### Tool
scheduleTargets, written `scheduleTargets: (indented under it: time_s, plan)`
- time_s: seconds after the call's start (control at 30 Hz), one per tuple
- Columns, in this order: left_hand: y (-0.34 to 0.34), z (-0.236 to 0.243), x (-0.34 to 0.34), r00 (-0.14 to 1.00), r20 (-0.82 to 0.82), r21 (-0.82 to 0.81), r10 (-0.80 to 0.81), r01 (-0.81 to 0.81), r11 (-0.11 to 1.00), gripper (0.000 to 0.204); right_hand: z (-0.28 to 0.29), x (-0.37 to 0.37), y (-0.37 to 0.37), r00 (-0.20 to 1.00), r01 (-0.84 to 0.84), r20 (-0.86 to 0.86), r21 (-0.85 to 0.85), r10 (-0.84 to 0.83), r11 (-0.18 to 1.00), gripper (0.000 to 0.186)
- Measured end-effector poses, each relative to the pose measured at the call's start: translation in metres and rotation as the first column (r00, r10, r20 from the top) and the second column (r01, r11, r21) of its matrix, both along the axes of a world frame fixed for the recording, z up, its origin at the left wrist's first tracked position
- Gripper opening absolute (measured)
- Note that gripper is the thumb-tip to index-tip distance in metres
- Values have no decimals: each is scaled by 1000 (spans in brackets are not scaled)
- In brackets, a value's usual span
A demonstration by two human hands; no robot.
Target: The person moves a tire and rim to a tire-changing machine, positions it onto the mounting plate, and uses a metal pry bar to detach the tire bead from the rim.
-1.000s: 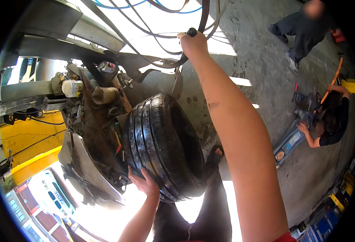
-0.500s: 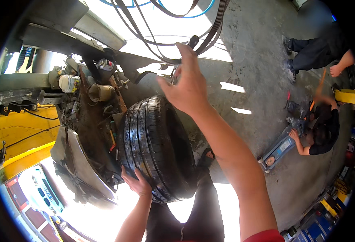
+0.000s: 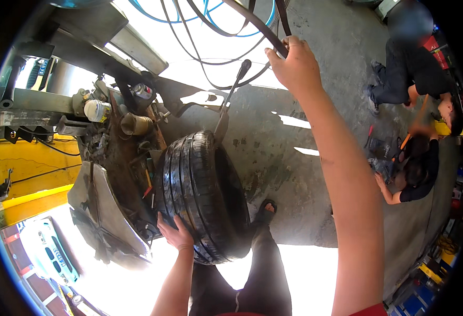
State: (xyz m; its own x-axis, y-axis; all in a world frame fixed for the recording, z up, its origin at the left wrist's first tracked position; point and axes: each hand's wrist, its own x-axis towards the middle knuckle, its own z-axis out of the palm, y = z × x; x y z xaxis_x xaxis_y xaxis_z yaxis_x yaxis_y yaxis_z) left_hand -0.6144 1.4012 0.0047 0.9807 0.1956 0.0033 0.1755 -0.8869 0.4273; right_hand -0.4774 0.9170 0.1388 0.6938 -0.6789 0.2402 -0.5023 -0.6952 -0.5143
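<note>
A black tyre [image 3: 181, 189] stands on edge in front of my legs, its tread toward the machine on the left. My left hand [image 3: 176, 233] lies against the lower tread, fingers spread and not wrapped round anything. Up and to the right, my right hand [image 3: 299, 66] is closed on a dark hose or strap [image 3: 260, 26] near a hanging loop; its far end leaves the top of the view. A metal lever with a black knob [image 3: 245, 65] rises beyond the tyre, apart from my right hand.
At left is a grimy machine with a curved grey panel [image 3: 107, 203], a white tub [image 3: 97, 111], a brown pot [image 3: 135, 125] and a spray can [image 3: 142, 91]. Blue hoses [image 3: 160, 20] hang at the top. Two people are at right, one near a floor jack [image 3: 381, 167].
My right hand has moved up and right, away from the lever's knob, and now grips the dark hose or strap. The left hand stays on the tyre. The standing person has bent down.
</note>
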Motion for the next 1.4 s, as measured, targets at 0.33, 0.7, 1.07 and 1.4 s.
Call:
scheduleTargets:
  time_s: [0.33,0.7,1.07,1.4]
  plan:
    - [6,12,2,999,46,2,-21,21,1000,64,53,68,34,951,-99,-279,143,136,985,57]
    - [11,28,4,999,-39,-2,6,-6,1000,70,142,155,121,854,53,495,219,-158,974,100]
    - [24,24,8,994,-104,10,-22,23,1000,78,200,275,57,767,-22,548,543,-334,839,50]
    - [30,27,6,991,-114,49,-67,72,996,77,234,252,60,353,-393,721,693,-596,604,35]
